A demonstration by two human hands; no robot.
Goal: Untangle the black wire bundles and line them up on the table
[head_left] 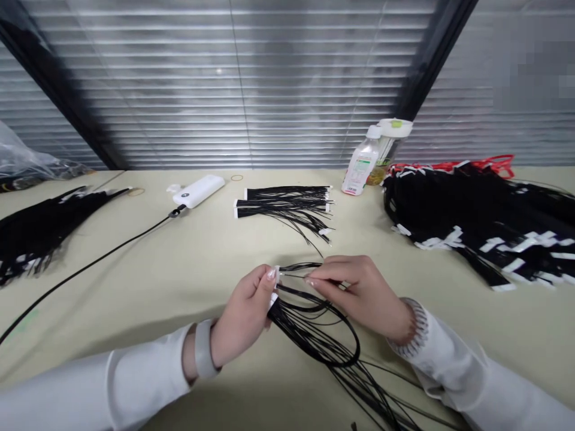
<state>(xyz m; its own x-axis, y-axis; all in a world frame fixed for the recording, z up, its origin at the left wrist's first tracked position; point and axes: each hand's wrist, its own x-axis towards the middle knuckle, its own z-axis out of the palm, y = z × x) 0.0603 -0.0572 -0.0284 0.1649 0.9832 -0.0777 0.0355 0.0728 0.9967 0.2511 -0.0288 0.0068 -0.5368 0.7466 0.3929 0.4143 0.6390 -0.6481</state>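
My left hand is closed on a small white connector with a bundle of thin black wires hanging from it and looping over the table. My right hand pinches one thin black wire by its tip, right next to the connector. Both hands meet above the beige table near its front edge. Both arms wear white sleeves, with a band on the left wrist.
Tidy rows of black wires lie at the centre back. Big heaps of black wires with white tags lie at the right and left. A white power bank with a black cable, a bottle and a jar stand behind.
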